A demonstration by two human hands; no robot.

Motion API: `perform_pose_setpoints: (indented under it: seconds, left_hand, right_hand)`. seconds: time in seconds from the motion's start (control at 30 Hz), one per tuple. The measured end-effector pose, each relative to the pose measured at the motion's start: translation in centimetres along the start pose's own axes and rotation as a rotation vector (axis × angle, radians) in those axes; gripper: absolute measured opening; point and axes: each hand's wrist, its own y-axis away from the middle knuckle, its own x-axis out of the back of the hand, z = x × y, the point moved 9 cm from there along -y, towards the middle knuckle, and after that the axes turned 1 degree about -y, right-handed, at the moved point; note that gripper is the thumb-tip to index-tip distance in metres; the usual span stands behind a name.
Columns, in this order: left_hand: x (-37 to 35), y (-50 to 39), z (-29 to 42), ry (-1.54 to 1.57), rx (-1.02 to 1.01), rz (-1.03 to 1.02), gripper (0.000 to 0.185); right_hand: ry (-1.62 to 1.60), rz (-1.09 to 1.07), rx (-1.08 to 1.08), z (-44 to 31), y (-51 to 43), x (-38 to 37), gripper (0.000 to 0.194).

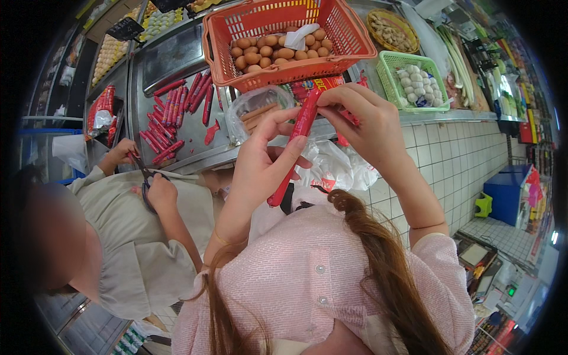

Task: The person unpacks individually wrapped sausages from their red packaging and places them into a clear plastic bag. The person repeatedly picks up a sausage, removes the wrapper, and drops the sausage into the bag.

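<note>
A sausage in a red plastic wrapper (302,123) slants up in front of my chest. My left hand (273,155) grips it around the middle, with the thumb laid along the wrapper. At the upper end, the thumb and forefinger of my right hand (361,113) pinch the wrapper's tip. Just beyond my left hand, a clear plastic bag (248,104) holds several peeled sausages (259,116). A red and yellow printed package (327,82) lies behind the sausage's top, partly hidden by my right hand. Scraps of red wrapper (212,132) lie on the metal counter.
To my left, a person (146,248) holds scissors (148,177) near many wrapped sausages (171,115) on the metal counter (142,66). An orange basket of brown eggs (213,53) stands ahead. Garlic in a green basket (386,80) is at right. White plastic bags (337,162) hang below the counter edge.
</note>
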Motion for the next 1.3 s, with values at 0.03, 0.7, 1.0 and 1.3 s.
perform_pose_setpoints:
  seconds: [0.03,0.7,1.0,1.3]
  left_hand:
    - [0.0,0.0,0.1,-0.007,-0.004,0.004,0.041]
    - [-0.3,-1.4,-3.4,0.732,0.093,-0.146,0.043]
    - [-2.4,-0.7,-5.4,1.352,0.263,-0.253,0.047]
    - [-0.2,-0.8,-2.2,0.628,-0.117,-0.212,0.052]
  right_hand:
    - [0.001,-0.005,0.002,0.0,0.0,0.0,0.014]
    - [0.142,-0.001,0.276,-1.2,-0.6,-2.1,0.014]
    - [0.086,-0.091,0.197,-0.4,0.4,-2.6,0.019]
    - [-0.721,0.002,-0.420,4.1,1.4,-1.4,0.009]
